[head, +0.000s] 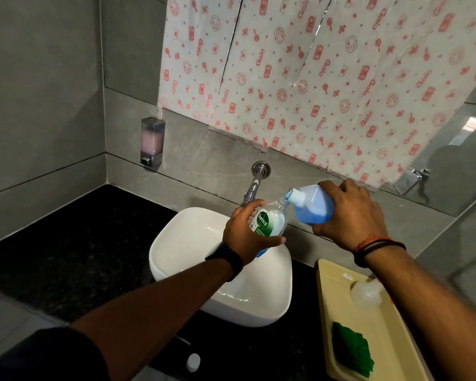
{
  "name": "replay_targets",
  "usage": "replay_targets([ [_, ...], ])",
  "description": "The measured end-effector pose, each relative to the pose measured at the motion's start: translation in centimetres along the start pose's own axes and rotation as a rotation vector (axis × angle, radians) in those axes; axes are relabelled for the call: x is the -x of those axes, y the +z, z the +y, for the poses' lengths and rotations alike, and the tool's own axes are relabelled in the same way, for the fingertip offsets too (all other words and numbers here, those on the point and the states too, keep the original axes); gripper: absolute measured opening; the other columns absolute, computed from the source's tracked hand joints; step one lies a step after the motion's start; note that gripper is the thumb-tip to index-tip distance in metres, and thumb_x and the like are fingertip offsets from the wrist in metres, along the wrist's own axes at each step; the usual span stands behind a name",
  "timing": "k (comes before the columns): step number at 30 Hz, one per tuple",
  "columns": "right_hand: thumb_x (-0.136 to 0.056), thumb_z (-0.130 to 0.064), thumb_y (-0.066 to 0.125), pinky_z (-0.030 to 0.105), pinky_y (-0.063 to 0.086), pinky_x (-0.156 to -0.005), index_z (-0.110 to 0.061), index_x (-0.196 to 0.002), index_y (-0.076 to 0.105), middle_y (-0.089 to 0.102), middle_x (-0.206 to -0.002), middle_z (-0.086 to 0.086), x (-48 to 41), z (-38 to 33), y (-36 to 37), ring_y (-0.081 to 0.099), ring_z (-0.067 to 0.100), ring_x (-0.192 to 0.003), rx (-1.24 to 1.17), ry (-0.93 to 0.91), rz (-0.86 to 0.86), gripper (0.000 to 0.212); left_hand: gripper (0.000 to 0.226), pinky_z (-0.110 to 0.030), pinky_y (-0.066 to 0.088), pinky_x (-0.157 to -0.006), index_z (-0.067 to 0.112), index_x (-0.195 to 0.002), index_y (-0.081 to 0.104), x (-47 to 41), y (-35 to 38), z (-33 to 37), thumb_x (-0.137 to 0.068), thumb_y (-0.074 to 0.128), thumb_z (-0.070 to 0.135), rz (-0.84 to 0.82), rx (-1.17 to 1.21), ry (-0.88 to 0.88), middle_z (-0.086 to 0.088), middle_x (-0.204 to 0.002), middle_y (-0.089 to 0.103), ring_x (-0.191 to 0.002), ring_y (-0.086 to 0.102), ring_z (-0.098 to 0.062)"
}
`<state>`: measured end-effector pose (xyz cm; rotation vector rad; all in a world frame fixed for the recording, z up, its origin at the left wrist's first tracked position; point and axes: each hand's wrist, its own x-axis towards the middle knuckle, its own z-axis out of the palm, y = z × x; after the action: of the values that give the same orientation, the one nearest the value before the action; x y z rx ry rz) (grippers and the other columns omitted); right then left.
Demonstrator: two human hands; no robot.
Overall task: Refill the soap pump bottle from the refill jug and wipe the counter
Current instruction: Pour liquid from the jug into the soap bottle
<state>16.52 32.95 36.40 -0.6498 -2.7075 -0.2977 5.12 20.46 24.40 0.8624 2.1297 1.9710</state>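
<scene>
My left hand (245, 240) grips a clear Dettol soap bottle (270, 220) with a green label, held tilted over the white basin (176, 243); its pump is off and its neck is open. My right hand (352, 218) holds the refill jug (313, 204), full of blue liquid, tipped sideways with its white spout touching the bottle's open neck. Some blue liquid shows at the bottle's bottom below my left hand.
A beige tray (330, 298) on the black counter (66, 257) at right carries a clear pump part (366, 294) and a green cloth (352, 353). A small white cap (193, 362) lies on the counter's near edge. A chrome tap (254, 185) sticks out of the wall; a wall dispenser (152, 140) hangs at left.
</scene>
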Motion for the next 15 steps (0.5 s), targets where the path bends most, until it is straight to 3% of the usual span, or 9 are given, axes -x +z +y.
replay_targets([
  [10,-0.054,-0.041,0.082,0.043,0.047,-0.077,-0.026,-0.127,0.043,0.05,-0.109,0.01,0.0,0.5,1.0,0.047,0.033,-0.101,-0.087,-0.002,0.045,0.084,0.084,-0.04,0.055,-0.089,0.023,-0.123,0.052,0.3,0.0,-0.3,-0.049,0.091,0.033,0.011,0.046,0.014,-0.001,-0.119,0.06,-0.104,0.058,-0.018],
  [15,-0.049,-0.039,0.081,0.036,0.043,-0.069,-0.028,-0.119,0.049,0.045,-0.096,0.002,0.1,0.6,2.7,0.049,0.031,-0.096,-0.324,0.026,0.07,0.078,0.083,-0.026,0.056,-0.081,0.029,-0.121,0.053,0.8,-0.2,-0.9,-0.048,0.092,0.031,0.023,0.118,0.006,0.002,-0.115,0.059,-0.097,0.058,-0.011],
])
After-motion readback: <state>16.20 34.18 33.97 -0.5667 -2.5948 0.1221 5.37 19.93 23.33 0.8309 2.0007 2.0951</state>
